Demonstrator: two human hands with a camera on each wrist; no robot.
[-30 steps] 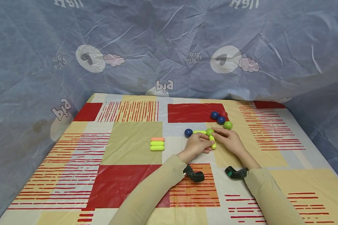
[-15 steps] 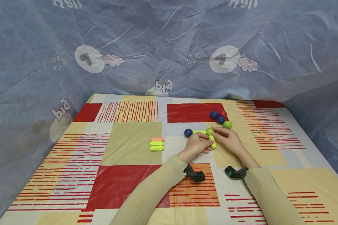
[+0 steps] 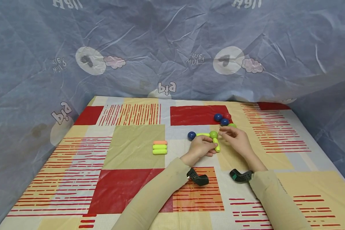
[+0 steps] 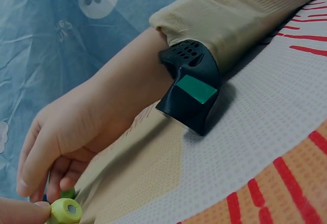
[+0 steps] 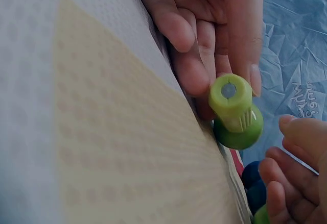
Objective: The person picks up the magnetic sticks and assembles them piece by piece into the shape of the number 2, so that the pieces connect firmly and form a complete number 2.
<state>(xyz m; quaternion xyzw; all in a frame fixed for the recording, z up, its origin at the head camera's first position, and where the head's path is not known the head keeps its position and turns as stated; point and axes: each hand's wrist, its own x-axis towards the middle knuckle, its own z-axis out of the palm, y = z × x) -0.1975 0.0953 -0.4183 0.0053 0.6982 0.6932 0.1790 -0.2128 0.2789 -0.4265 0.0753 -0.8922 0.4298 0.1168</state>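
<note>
On the blue backdrop (image 3: 132, 80), printed lettering (image 3: 167, 87) resembling "Hall" and "bia" is partly inverted or cut off, and cannot be read with certainty. On the patterned table (image 3: 132, 190), one orange stick (image 3: 160, 142) and two yellow-green sticks (image 3: 159, 149) are laid side by side at left. Farther right, a blue ball (image 3: 191, 135), a horizontal stick (image 3: 203, 134) and a green ball (image 3: 213, 134) are lined up. Below that ball, a grey-tipped stick (image 3: 216, 145) is pinched by the left hand (image 3: 200, 146). Two blue balls (image 3: 224, 122), a red ball (image 3: 226, 116) and another green ball (image 3: 232, 125), partly hidden, are grouped behind. The right hand (image 3: 237, 140) is held just beside; its fingers are parted, loosely bent, nothing gripped.
</note>
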